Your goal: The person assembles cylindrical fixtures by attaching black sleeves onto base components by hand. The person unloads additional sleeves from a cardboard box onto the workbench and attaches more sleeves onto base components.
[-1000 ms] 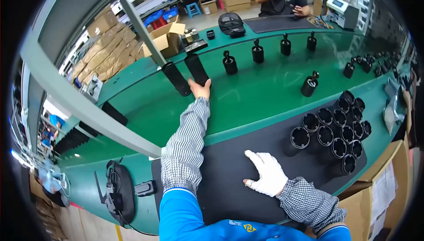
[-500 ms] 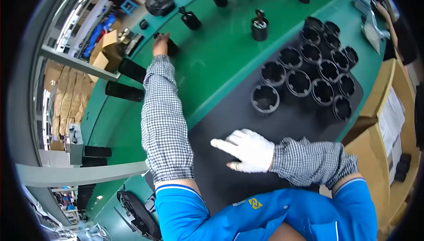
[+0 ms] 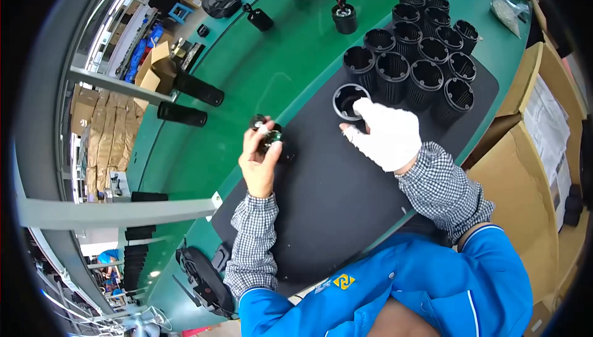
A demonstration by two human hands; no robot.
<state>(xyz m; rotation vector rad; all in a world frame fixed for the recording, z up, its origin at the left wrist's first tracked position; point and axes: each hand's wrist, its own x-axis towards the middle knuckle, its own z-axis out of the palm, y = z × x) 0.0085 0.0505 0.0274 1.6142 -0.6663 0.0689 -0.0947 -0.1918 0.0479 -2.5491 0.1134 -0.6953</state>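
Observation:
My bare left hand (image 3: 259, 163) grips a small black part with a ring on top (image 3: 272, 139), above the left edge of the black mat (image 3: 333, 189). On my right hand (image 3: 388, 133) is a white glove; its thumb and fingers pinch the rim of a hollow black cylinder (image 3: 338, 103) at the near-left corner of the group. Several more open-topped black cylinders (image 3: 392, 76) stand close together beyond it on the mat. Some black parts with rings (image 3: 344, 21) stand on the green belt (image 3: 296, 84).
Two long black cylinders (image 3: 182, 114) lie at the belt's far left. A grey metal bar (image 3: 123, 213) crosses the left side. A black bag (image 3: 207, 281) sits at the lower left. Cardboard boxes (image 3: 519, 182) stand at the right, and a clear bag (image 3: 506, 12) lies at the upper right.
My left hand has come back from the belt to the mat with the small black part. My right hand has moved up and right and taken hold of a cylinder's rim.

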